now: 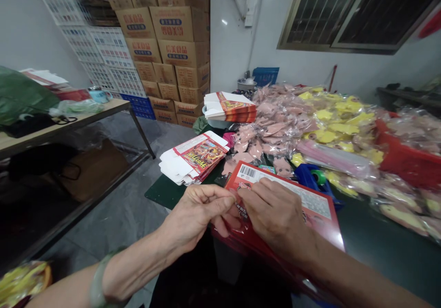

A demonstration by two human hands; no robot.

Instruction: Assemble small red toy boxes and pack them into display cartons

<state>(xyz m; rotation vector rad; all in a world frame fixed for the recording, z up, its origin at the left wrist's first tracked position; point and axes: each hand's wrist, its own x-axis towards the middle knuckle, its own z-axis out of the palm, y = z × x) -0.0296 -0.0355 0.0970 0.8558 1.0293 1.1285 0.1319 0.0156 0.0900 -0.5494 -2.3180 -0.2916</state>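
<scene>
Near the table's front edge lies a flat red printed package (319, 202) with a barcode and a pale text panel. At its left side my left hand (206, 209) is closed in a pinch, thumb against the forefinger. My right hand (274, 207) rests over the package with its fingers curled, its tips close to the left hand's. Whatever sits between the fingers of either hand is too small or covered to name. Beyond the hands, flattened printed cartons (200, 156) lie in a pile, white flaps facing left.
Another carton stack (230, 106) stands farther back. Bagged pink pieces (275, 110) and yellow pieces (344, 115) heap across the green table (386, 253). A blue tape dispenser (306, 175) is beside the package; a red basket (396, 152) stands right. Brown boxes (179, 53) line the wall.
</scene>
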